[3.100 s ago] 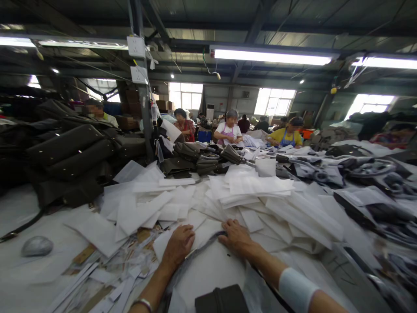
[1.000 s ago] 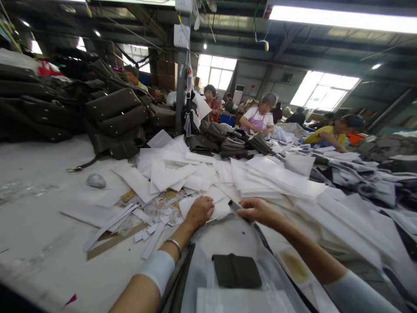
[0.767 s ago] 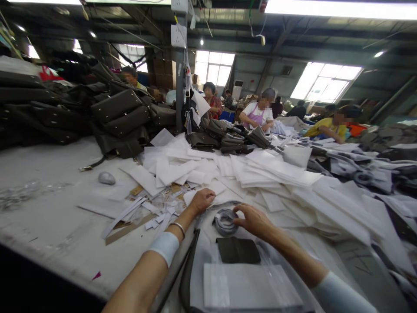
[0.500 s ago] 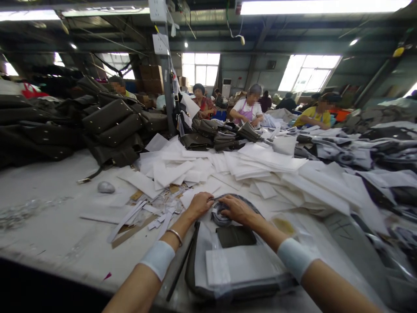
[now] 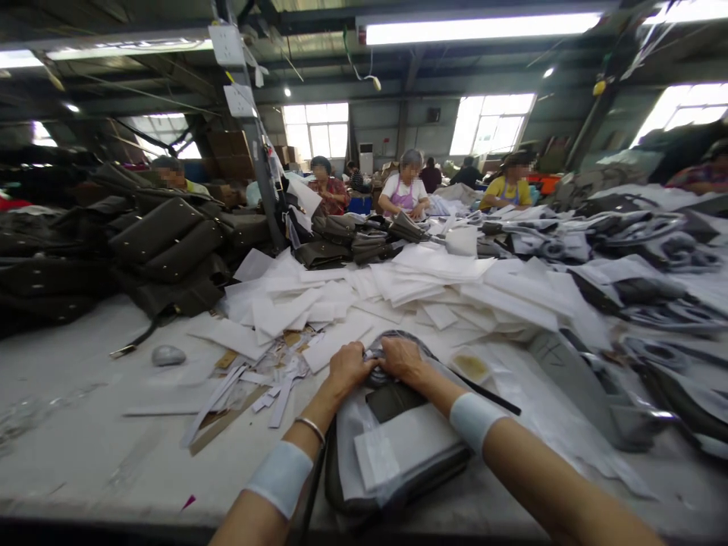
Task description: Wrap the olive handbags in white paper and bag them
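Observation:
In the head view a dark olive bag (image 5: 455,462) lies at the table's front edge, covered by white padding sheets (image 5: 406,444) and clear tape. At its far end a grey-wrapped strap (image 5: 372,377) is rolled into a coil. My left hand (image 5: 348,368) pinches the coil's left side, fingers curled and thumb toward the middle. My right hand (image 5: 403,360) is closed over its right side, the thumbs almost meeting. The fingertips are partly hidden. A dark strap runs out to the right from under my right forearm.
Loose white foam sheets (image 5: 364,284) are heaped beyond my hands. Paper scraps (image 5: 278,379) and a grey oval object (image 5: 168,356) lie left. Dark bags (image 5: 164,235) are piled at back left, wrapped parts (image 5: 642,227) at right. Several people work across the table by a post (image 5: 265,152).
The view has swung right, so the background sits further left. My hands have come closer together on the strap coil, and the bag lies more tilted.

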